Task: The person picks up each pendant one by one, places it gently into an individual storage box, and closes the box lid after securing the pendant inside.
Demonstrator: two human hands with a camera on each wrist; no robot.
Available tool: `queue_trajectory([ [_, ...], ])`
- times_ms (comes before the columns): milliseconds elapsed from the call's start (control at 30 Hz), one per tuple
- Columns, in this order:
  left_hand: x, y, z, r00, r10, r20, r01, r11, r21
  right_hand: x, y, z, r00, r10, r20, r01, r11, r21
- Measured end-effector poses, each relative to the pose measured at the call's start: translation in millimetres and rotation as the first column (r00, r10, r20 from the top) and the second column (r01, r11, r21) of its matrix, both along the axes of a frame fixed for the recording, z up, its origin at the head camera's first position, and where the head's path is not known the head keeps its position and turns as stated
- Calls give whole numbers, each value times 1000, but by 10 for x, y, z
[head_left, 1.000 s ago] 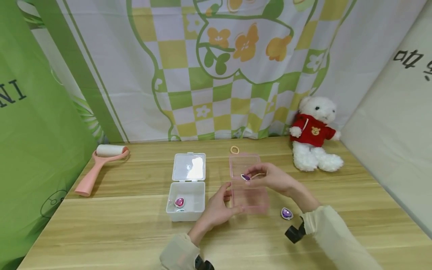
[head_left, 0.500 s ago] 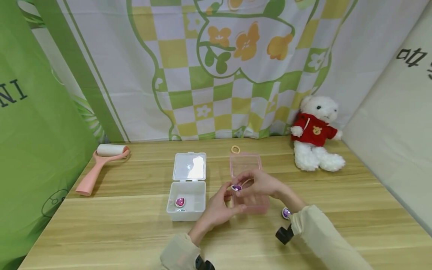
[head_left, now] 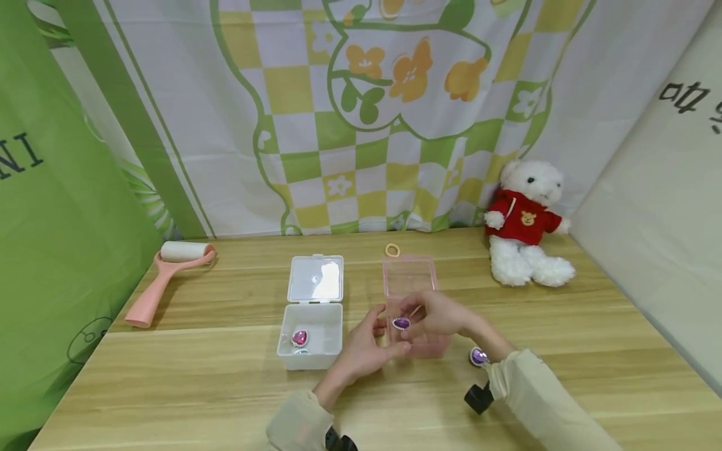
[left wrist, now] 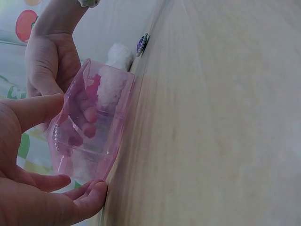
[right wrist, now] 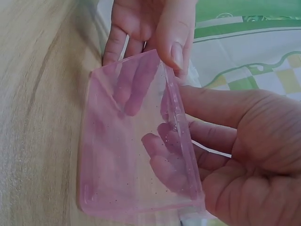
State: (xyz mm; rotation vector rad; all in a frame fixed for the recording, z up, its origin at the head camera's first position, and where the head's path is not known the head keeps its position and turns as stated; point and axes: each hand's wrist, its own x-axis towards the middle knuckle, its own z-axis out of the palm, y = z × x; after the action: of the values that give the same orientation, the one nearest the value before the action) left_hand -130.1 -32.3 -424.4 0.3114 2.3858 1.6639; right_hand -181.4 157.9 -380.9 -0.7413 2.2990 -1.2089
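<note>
The pink clear plastic box [head_left: 429, 349] stands on the table with its lid [head_left: 410, 276] tipped back. My left hand [head_left: 363, 351] steadies it by the left side, thumb at the front corner and fingers along the wall, as the left wrist view also shows the box [left wrist: 106, 113]. Over the box's opening, my right hand [head_left: 437, 314] pinches a purple gem [head_left: 401, 323] with a sparkling rim between thumb and fingers. Through the box wall in the right wrist view, some fingers [right wrist: 164, 160] show inside it. A second purple gem [head_left: 478, 356] lies on the table under the right wrist.
Left of my left hand, a white plastic box [head_left: 310, 361] with its lid up contains a red-pink gem [head_left: 299, 338] and another partly hidden piece. A small yellow ring [head_left: 392, 250] lies behind the pink box. A lint roller [head_left: 163, 275] and a white teddy bear [head_left: 527, 219] flank the back.
My right hand has moved left and down with the purple gem, from near the lid hinge to over the box's opening. My left hand stays on the pink box.
</note>
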Motion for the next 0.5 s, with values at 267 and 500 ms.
queue_trajectory([
  [267, -3, -8, -2, 1000, 3, -2, -3, 1000, 11, 2, -35, -14, 997, 33, -75, -31, 999, 32],
  [500, 10, -5, 19, 1000, -4, -7, 4, 1000, 9, 15, -89, -31, 988, 23, -154, -9, 996, 92],
])
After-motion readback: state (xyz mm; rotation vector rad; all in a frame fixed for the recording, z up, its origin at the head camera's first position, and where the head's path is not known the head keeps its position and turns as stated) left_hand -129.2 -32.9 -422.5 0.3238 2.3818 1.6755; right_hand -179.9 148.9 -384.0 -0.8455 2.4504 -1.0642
